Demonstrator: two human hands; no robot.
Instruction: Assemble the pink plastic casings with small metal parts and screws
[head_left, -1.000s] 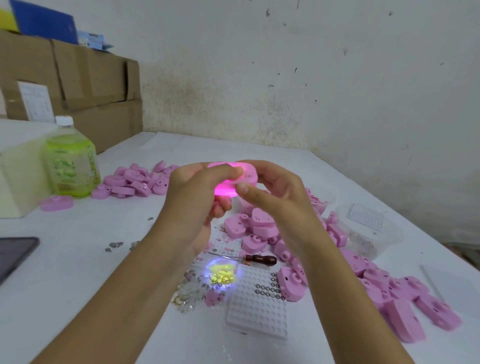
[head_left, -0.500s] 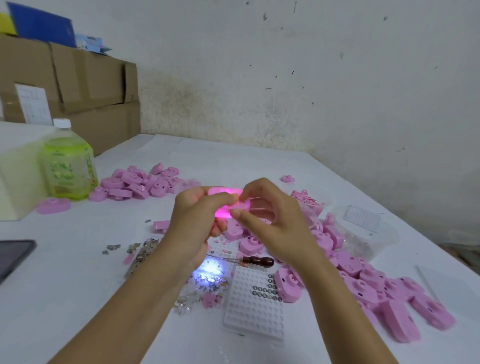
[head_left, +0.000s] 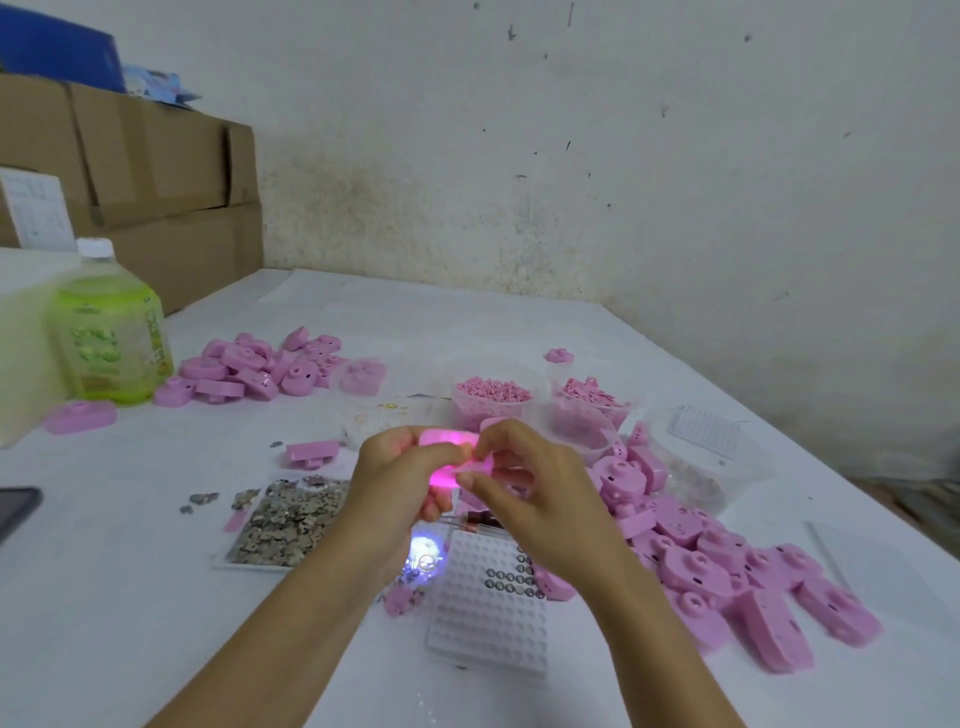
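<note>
The one pink casing (head_left: 448, 458) being worked on is held up off the table (head_left: 130, 597), about at its middle, pinched from both sides. The left hand (head_left: 400, 480) has thumb and fingers curled round its left end, and the right hand (head_left: 530, 499) nips its right end with thumb and forefinger. It glows bright pink from inside, so I'd guess a lit part already sits in it. To my eye it is a light, stiff, smooth plastic shell: easy to lift but apt to slip. It looks best held by its rounded edges as now, without squeezing hard across the middle. As for numbers, there is one casing in hand. Two heaps of casings lie on the table, a smaller one (head_left: 260, 366) at ten o'clock from the hands and a larger one (head_left: 727, 571) at four o'clock, each too jumbled to count. Three loose casings lie apart, at nine (head_left: 80, 417), nearer nine (head_left: 311, 452) and one o'clock (head_left: 559, 356). Two tubs of small pink bits (head_left: 491, 397) (head_left: 589, 405) stand at twelve to one o'clock. One tray of metal parts (head_left: 285, 519) lies at eight, one white dimpled tray (head_left: 488, 618) at six, and one screwdriver (head_left: 480, 519) just under the hands. One green bottle (head_left: 111, 343) stands far off at ten.
</note>
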